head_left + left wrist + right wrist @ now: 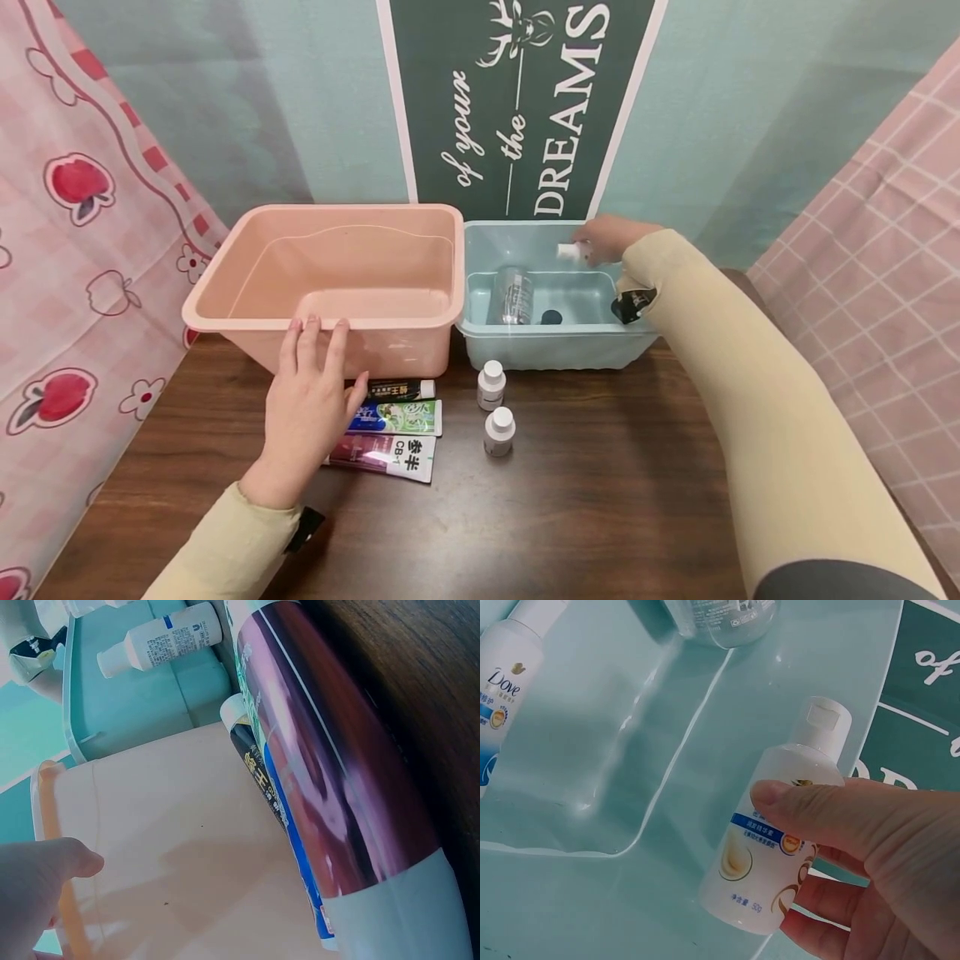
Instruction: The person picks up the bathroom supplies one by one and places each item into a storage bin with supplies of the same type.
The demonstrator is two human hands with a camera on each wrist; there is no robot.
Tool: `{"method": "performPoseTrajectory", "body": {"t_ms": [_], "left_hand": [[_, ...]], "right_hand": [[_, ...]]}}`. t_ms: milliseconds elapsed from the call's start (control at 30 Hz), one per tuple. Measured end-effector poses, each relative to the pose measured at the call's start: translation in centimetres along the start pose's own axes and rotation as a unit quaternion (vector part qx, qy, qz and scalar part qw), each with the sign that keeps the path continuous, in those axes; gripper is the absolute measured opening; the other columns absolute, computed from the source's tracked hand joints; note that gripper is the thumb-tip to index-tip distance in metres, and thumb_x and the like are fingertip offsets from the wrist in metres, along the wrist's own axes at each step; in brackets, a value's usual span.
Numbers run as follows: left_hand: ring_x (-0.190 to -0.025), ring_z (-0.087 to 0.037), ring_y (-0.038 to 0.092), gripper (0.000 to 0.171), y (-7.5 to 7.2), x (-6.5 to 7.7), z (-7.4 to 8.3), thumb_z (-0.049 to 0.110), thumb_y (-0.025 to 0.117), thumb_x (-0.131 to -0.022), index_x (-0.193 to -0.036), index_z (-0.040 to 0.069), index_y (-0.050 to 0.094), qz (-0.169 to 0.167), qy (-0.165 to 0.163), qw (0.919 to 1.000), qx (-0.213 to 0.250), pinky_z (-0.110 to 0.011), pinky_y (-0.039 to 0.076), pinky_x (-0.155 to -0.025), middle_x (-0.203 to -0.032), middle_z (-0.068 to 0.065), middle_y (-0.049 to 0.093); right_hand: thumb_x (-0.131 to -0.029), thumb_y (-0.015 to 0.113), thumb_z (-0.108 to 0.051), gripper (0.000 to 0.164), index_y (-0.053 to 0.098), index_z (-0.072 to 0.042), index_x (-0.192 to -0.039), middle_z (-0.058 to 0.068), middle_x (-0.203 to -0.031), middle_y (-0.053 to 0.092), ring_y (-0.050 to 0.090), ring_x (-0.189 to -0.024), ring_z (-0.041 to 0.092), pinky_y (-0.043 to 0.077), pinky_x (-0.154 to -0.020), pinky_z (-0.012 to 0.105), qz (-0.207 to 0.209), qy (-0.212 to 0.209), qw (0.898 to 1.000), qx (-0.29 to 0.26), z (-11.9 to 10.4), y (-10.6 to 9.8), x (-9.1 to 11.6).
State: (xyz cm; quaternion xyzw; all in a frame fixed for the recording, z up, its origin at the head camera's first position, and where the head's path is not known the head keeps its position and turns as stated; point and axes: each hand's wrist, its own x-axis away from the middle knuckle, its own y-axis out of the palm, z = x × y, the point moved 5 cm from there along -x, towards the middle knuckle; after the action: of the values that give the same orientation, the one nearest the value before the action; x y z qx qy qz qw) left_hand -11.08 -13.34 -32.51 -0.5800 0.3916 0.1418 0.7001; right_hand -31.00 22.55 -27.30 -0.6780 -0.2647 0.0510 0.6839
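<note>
My right hand (611, 237) grips a small white Dove bottle (765, 840) over the far right part of the light-blue bin (555, 332). Its thumb lies across the label, with the fingers behind. A clear bottle (513, 296) lies inside that bin. Another Dove bottle (506, 690) shows against the bin's floor in the right wrist view. My left hand (307, 408) rests on the near rim of the pink bin (390, 350), fingers straight and fingertips at the rim. Below that hand, partly covered by it, lie three toothpaste tubes: black (393, 390), blue-green (405, 418) and maroon (386, 454).
Two small white bottles stand on the wooden table (585, 500), one (491, 385) close to the blue bin and one (499, 432) nearer me. The bins stand side by side against a curtain (337, 100). Pink patterned cloth (82, 275) hangs at the left, checked cloth (877, 250) at the right.
</note>
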Motion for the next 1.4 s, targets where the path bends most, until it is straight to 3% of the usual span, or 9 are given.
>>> {"method": "performPoseTrajectory", "body": {"t_ms": [233, 467, 667, 900, 1400], "left_hand": [[-0.122, -0.052, 0.034, 0.071, 0.0, 0.0, 0.0, 0.024, 0.072, -0.072, -0.131, -0.003, 0.044, -0.010, 0.002, 0.9999, -0.001, -0.056, 0.037, -0.096, -0.128, -0.035, 0.039], [-0.121, -0.053, 0.034, 0.071, 0.0, -0.2, 0.0, 0.024, 0.073, -0.072, -0.131, -0.003, 0.045, -0.011, 0.003, 0.9999, -0.001, -0.055, 0.037, -0.097, -0.127, -0.035, 0.039], [-0.121, -0.053, 0.033, 0.068, -0.1, -0.2, 0.0, 0.027, 0.068, -0.077, -0.132, -0.003, 0.043, -0.031, 0.001, 0.9995, -0.009, -0.056, 0.036, -0.097, -0.128, -0.036, 0.037], [-0.121, -0.053, 0.034, 0.069, -0.1, -0.3, 0.2, 0.024, 0.072, -0.072, -0.130, -0.003, 0.045, -0.015, -0.002, 0.9998, -0.009, -0.055, 0.038, -0.095, -0.127, -0.035, 0.040], [-0.121, -0.053, 0.034, 0.069, 0.1, -0.2, 0.1, 0.027, 0.071, -0.075, -0.132, -0.002, 0.044, -0.029, -0.006, 0.9994, -0.018, -0.056, 0.040, -0.093, -0.129, -0.035, 0.038]], "right_hand": [[-0.082, 0.060, 0.003, 0.037, 0.058, 0.003, -0.118, 0.019, -0.105, 0.061, 0.052, -0.089, 0.031, 0.043, -0.083, 0.046, -0.007, 0.027, 1.000, -0.001, 0.4, 0.1, -0.2], [-0.082, 0.058, 0.003, 0.033, 0.060, 0.002, -0.115, 0.017, -0.099, 0.061, 0.052, -0.086, 0.030, 0.043, -0.081, 0.045, -0.007, 0.028, 1.000, 0.002, 0.4, 0.0, -0.2], [-0.082, 0.058, 0.003, 0.031, 0.060, 0.001, -0.113, 0.016, -0.097, 0.061, 0.052, -0.084, 0.029, 0.043, -0.080, 0.044, -0.010, 0.031, 0.999, 0.001, 0.2, -0.1, -0.6], [-0.081, 0.057, 0.003, 0.029, 0.061, 0.001, -0.110, 0.015, -0.094, 0.062, 0.052, -0.083, 0.029, 0.043, -0.078, 0.044, -0.007, 0.029, 1.000, -0.001, 0.6, -0.1, -0.8], [-0.080, 0.060, 0.001, 0.026, 0.062, 0.001, -0.106, 0.015, -0.092, 0.062, 0.053, -0.081, 0.029, 0.044, -0.078, 0.046, 0.004, 0.034, 0.999, -0.006, 1.3, 0.4, -1.4]]}}
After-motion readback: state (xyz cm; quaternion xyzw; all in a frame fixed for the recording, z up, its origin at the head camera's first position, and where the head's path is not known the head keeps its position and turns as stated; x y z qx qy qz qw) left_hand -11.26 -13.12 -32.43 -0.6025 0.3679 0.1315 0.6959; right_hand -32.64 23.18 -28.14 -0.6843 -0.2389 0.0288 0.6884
